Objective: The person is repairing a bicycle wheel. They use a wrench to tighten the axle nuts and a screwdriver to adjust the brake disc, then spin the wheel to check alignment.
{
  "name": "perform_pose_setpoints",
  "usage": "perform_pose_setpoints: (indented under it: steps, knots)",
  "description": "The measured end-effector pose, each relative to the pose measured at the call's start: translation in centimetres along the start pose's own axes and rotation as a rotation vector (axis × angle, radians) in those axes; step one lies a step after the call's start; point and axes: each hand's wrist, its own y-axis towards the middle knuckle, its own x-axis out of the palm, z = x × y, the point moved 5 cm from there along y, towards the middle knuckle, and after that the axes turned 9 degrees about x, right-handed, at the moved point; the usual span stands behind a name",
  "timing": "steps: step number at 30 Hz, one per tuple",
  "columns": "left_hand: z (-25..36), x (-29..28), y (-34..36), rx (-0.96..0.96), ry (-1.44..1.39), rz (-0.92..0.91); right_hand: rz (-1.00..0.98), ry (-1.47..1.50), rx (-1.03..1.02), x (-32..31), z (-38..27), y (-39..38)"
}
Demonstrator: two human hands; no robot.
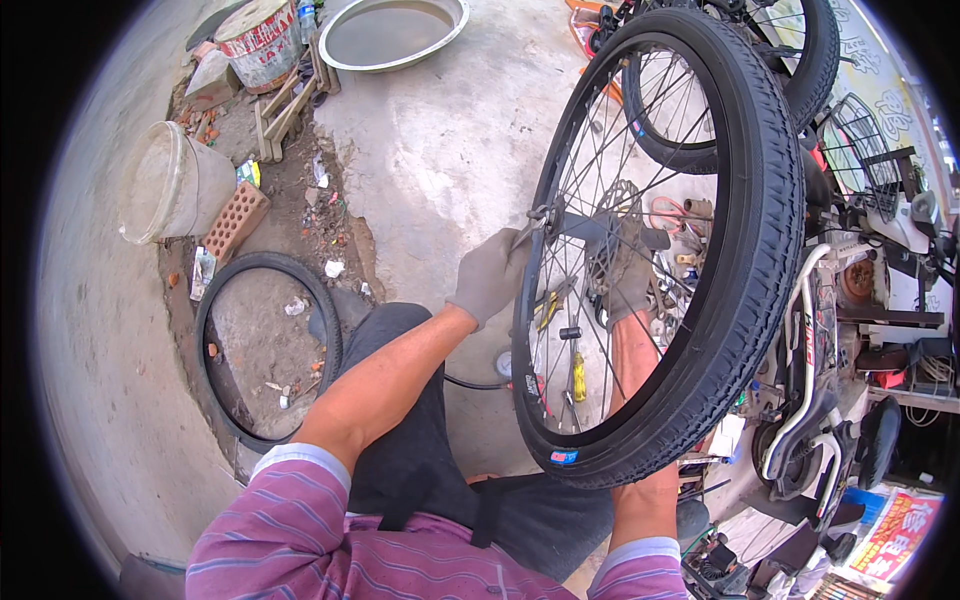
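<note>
A bicycle wheel (757, 270) with a black knobbly tyre stands upright and tilted in front of me, its lower rim by my right thigh. My left hand (490, 275), in a grey glove, is closed at the near end of the axle, where a small metal piece (543, 216) shows. Through the spokes I see my right hand (628, 272), also gloved, on the far side of the hub beside the sprocket (603, 250). Its fingers are partly hidden by spokes and hub parts, but they look curled around the hub end.
A yellow-handled screwdriver (579, 378) and other tools lie on the ground behind the wheel. To the left are a loose tyre (203, 345), a perforated brick (236, 222) and a white bucket (205, 185). A basin of water (345, 62) stands ahead; bicycle frames (803, 370) crowd the right.
</note>
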Motion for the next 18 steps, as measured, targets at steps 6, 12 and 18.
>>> perform_pose_setpoints:
  steps: [6,12,18]
  knots:
    - [0.8,-0.9,2.3,0.282,0.171,0.120,0.009,0.001,0.009,-0.2,0.2,-0.6]
    - [0.6,0.0,2.3,0.133,0.073,-0.063,-0.002,0.006,0.009,0.2,0.0,0.3]
    - [-0.7,2.0,0.7,-0.017,-0.054,-0.050,-0.035,0.021,0.010,0.8,0.6,1.3]
